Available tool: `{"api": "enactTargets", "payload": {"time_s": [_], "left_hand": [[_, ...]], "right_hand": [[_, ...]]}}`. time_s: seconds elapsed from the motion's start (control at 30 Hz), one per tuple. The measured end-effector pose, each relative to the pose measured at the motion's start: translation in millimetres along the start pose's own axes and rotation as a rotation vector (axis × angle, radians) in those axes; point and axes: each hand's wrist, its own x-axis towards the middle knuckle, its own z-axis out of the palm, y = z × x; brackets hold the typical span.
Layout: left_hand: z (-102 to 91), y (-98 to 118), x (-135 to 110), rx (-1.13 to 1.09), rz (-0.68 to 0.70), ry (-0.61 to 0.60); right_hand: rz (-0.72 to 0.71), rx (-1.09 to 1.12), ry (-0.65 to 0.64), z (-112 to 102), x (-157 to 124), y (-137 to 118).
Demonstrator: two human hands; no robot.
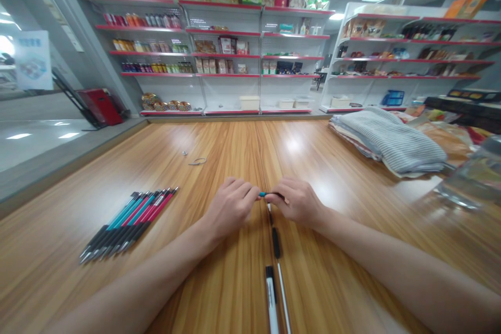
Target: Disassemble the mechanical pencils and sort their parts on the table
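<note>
My left hand (231, 204) and my right hand (296, 200) meet over the middle of the wooden table (195, 156), both with fingers curled around a small teal pen part (263, 194) held between them. Just below the hands lie a thin pen refill (278, 250) and a black-and-white pen piece (271, 292), pointing toward me. To the left, a row of several pens (129, 224) with teal, red and black barrels lies side by side on the table.
A folded grey striped cloth (391, 141) rests on a stack at the table's right. A clear plastic container (469, 177) stands at the far right edge. A small spring and ring (198, 160) lie further back. Store shelves (227, 57) line the back wall.
</note>
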Motion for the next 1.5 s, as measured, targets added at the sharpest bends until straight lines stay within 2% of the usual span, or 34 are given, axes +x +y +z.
{"api": "enactTargets", "payload": {"time_s": [0.23,0.4,0.53,0.73,1.0,1.1,1.23,1.4,1.5], "left_hand": [[-23.2,16.2,4.4,0.131,0.001,0.097],[-11.3,15.6,1.0,0.082,0.063,0.011],[0.8,13.9,-2.0,0.035,-0.016,-0.074],[1.1,16.4,-1.9,-0.054,-0.121,-0.154],[11.4,5.3,-3.1,-0.294,-0.157,-0.087],[12.3,0.5,-4.8,-0.277,-0.134,-0.037],[9.0,-1.9,-5.6,-0.231,-0.080,-0.036],[10.0,-2.3,-5.7,-0.228,-0.085,-0.051],[12.7,-3.0,-6.6,-0.203,-0.059,-0.065]], "right_hand": [[0.082,-0.004,-0.057,3.3,-3.5,-0.6],[0.073,-0.001,-0.059,3.9,-4.3,-4.6],[0.033,-0.057,-0.076,5.7,-4.1,-4.3],[-0.022,-0.139,-0.087,12.0,-7.3,-4.0],[-0.095,-0.197,-0.053,-1.1,2.4,-10.8],[-0.052,-0.151,-0.008,-1.9,3.3,-7.9],[-0.010,-0.117,0.031,0.3,0.7,-1.0],[0.031,-0.001,0.020,-2.3,0.8,-4.0],[0.033,-0.006,0.003,-1.4,-0.1,-3.3]]}}
